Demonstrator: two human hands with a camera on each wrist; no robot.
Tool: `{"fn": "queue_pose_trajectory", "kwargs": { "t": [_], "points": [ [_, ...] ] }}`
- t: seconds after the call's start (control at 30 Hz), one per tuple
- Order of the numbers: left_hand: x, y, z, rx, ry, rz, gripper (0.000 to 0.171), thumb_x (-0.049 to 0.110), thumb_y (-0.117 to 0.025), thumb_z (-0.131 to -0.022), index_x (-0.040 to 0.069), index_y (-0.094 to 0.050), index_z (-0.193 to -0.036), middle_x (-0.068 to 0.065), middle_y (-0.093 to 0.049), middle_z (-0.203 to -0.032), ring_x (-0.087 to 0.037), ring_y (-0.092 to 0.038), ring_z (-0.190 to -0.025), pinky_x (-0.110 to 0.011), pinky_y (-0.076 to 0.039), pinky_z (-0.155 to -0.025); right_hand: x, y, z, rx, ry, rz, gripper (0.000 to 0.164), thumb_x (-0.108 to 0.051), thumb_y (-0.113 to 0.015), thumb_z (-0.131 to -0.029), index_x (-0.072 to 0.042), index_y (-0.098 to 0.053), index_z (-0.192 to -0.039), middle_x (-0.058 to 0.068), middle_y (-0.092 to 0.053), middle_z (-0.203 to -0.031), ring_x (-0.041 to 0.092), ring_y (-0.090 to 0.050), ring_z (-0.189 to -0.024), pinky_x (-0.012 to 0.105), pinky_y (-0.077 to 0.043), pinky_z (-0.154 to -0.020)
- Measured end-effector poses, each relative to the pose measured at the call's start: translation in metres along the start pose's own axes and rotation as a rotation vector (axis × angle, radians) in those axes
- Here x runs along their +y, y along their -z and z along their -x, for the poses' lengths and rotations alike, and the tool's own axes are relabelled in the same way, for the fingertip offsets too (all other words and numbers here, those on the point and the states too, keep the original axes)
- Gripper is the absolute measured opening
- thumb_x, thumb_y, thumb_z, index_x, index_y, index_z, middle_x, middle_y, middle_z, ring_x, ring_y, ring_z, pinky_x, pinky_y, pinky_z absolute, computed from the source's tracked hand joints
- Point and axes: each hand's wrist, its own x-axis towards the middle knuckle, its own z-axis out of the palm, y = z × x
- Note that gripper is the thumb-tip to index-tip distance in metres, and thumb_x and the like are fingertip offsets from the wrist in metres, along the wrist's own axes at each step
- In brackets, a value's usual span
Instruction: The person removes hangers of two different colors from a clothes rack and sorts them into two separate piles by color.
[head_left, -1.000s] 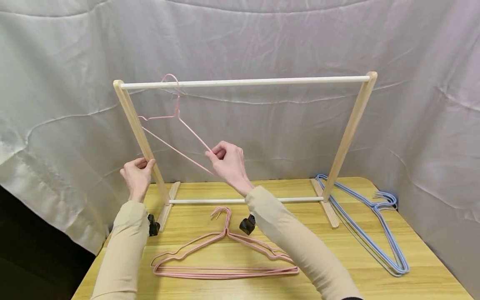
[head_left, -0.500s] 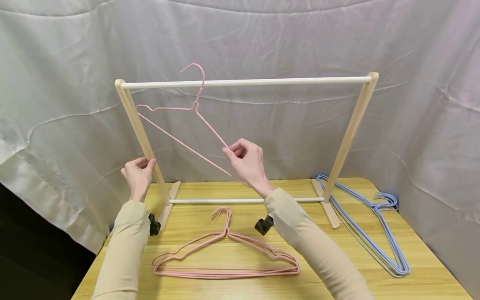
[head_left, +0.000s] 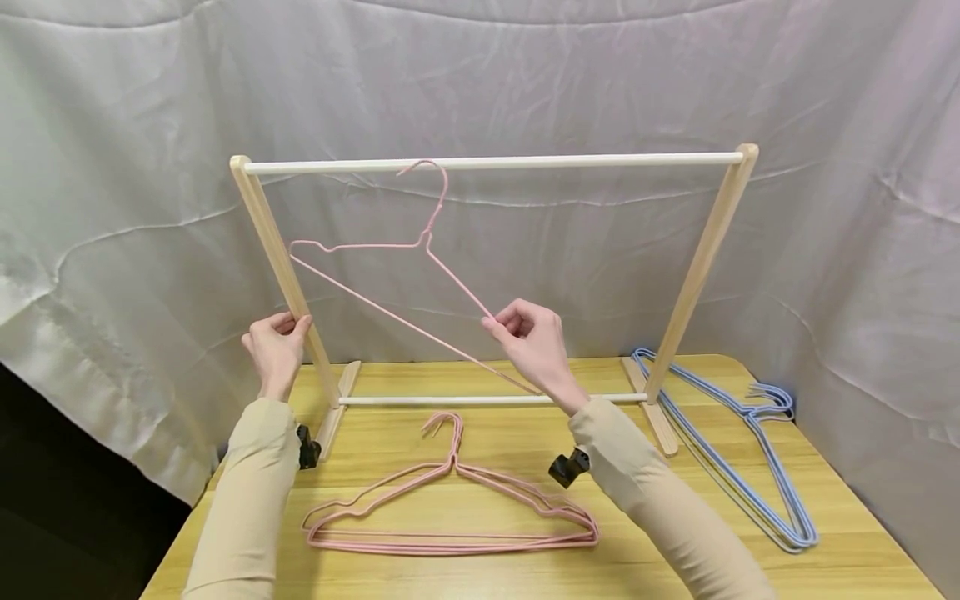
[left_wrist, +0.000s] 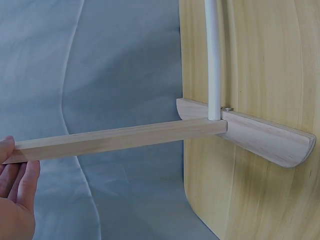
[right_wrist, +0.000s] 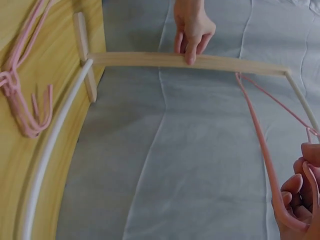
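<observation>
My right hand [head_left: 536, 346] pinches a pink wire hanger [head_left: 428, 238] by its right shoulder, between thumb and fingers. The hanger is tilted, with its hook overlapping the rack's white top bar [head_left: 570, 161] in the head view. Its far left corner lies close beside the left wooden post [head_left: 268, 237]. Lower on that post, my left hand [head_left: 275, 350] grips the wood with thumb and fingertips. The left wrist view shows these fingers [left_wrist: 29, 182] at the post's edge. In the right wrist view, curled right-hand fingers [right_wrist: 295, 185] are at the hanger's wire.
Several pink hangers [head_left: 450, 549] lie stacked on the wooden table [head_left: 390, 575] in front of the rack, hooks toward it. A pile of blue hangers [head_left: 808, 533] lies at the right by the rack's right foot [head_left: 660, 429]. Grey curtain [head_left: 510, 83] hangs behind.
My right hand has moved right with the pink hanger. The hook was at the top bar near the left post, then rose above it, and now sits lower and further right. The left hand stayed put.
</observation>
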Motion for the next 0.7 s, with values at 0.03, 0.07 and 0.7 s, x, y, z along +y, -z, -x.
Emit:
{"fn": "queue_pose_trajectory", "kwargs": {
  "t": [0.03, 0.07, 0.7],
  "points": [
    [0.000, 0.000, 0.000, -0.001, -0.003, 0.003, 0.033, 0.020, -0.070, -0.094, -0.007, -0.073, -0.114, -0.029, -0.070, -0.114, -0.036, -0.041, -0.121, -0.047, -0.025, -0.101, 0.002, 0.003, 0.001, -0.005, 0.003, -0.003, 0.015, -0.011, -0.077, -0.087, -0.002, -0.070, -0.078, 0.002, -0.057, -0.060, 0.004, -0.045, -0.050, 0.019, -0.034, -0.051],
    [0.000, 0.000, 0.000, -0.002, -0.005, 0.002, 0.033, 0.020, -0.070, -0.094, -0.007, -0.073, -0.114, -0.029, -0.070, -0.114, -0.036, -0.041, -0.121, -0.047, -0.025, -0.101, 0.005, 0.007, 0.003, -0.009, 0.004, -0.009, 0.015, -0.011, -0.077, -0.087, -0.002, -0.070, -0.078, 0.002, -0.057, -0.060, 0.004, -0.045, -0.050, 0.019, -0.034, -0.051],
    [-0.001, 0.000, 0.000, 0.003, -0.019, 0.009, 0.032, 0.018, -0.070, -0.094, -0.008, -0.072, -0.114, -0.030, -0.070, -0.113, -0.035, -0.041, -0.118, -0.048, -0.025, -0.100, 0.065, 0.059, 0.054, -0.227, -0.104, 0.049, 0.013, -0.008, -0.073, -0.091, -0.002, -0.068, -0.080, -0.003, -0.055, -0.062, 0.001, -0.043, -0.053, 0.020, -0.036, -0.050]
  ]
}}
